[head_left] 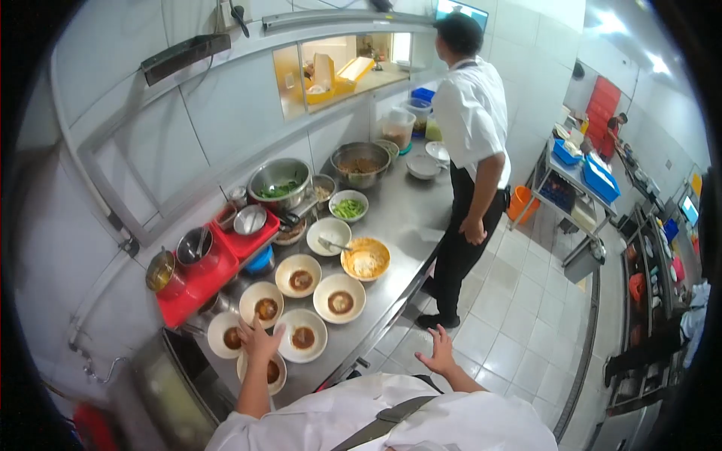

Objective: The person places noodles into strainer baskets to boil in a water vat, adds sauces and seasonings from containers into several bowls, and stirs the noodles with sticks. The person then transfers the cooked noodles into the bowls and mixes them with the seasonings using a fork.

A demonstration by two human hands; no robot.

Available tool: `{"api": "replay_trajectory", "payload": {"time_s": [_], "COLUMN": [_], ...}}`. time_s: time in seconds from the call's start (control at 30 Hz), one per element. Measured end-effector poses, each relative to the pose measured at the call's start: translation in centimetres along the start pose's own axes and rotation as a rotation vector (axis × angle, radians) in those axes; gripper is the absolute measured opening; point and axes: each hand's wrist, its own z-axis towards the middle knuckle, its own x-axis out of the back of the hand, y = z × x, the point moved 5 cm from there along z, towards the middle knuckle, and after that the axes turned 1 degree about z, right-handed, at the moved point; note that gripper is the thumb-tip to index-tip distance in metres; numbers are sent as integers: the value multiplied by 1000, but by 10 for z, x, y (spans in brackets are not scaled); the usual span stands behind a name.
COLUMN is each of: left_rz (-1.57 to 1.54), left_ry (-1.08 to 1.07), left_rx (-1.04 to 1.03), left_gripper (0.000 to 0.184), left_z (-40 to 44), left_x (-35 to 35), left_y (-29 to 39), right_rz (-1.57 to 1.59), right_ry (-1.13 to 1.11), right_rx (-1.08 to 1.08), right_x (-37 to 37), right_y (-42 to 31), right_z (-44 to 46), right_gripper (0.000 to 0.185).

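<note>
My left hand point(260, 343) hangs over the near end of the steel counter, fingers apart and holding nothing. Around it stand several white bowls with dark brown sauce in the bottom, one bowl point(319, 346) just right of its thumb. Whether the fingertips touch a rim I cannot tell. My right hand point(438, 353) is in the air past the counter's front edge, fingers spread, with nothing in it. Farther along the counter are a white bowl with a spoon point(316, 225) and an orange-coated bowl point(374, 250) with pale food inside.
Red trays point(201, 279) with metal pots line the wall side. Behind the bowls are chopped greens point(348, 208) and large steel bowls point(361, 179). A co-worker in white point(474, 113) stands at the counter's far end. An orange bucket point(520, 203) is on the floor.
</note>
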Motion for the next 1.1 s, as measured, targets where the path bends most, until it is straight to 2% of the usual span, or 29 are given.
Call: {"api": "replay_trajectory", "payload": {"time_s": [0.07, 0.1, 0.13, 0.2, 0.23, 0.27, 0.43, 0.5, 0.63, 0.87, 0.93, 1.07, 1.1], "left_rz": [6, -13, -18, -20, -27, -28, 37, 38, 62, 47, 58, 75, 82], "left_ry": [-10, 65, 69, 180, 206, 209, 226, 238, 247, 286, 272, 278, 293], "left_rx": [26, 13, 21, -33, -42, -32, -112, -114, -154, -232, -224, -270, -308], "left_gripper": [95, 86, 86, 76, 62, 62, 48, 47, 48, 49, 50, 55, 58], "left_z": [2, 2, 1, 0, -4, -4, 0, 1, -3, -10, -10, -4, -5], "left_x": [-2, -5, -9, -4, 0, -3, -16, -15, -12, -8, -8, -16, -13], "left_y": [5, 4, 2, 6, 10, 9, 1, 2, 6, 7, 9, -2, 0], "right_rz": [107, 109, 156, 203, 176, 150, 161, 230, 365, 371, 304, 328, 213], "right_ry": [92, 88, 72, 55, 14, -28, -23, 35, 113, 95, 91, 37, 14], "right_rx": [138, 146, 227, 325, 411, 493, 523, 427, 413, 362, 434, 437, 412], "right_x": [14, 16, 18, 17, 13, 8, -11, -20, -19, -21, -20, -29, -29], "right_y": [-43, -59, -77, -104, -117, -129, -151, -145, -138, -132, -135, -133, -134], "right_z": [38, 54, 71, 111, 127, 140, 220, 244, 275, 289, 285, 279, 278], "right_gripper": [88, 88, 87, 87, 87, 87, 87, 84, 82, 83, 84, 86, 88]}}
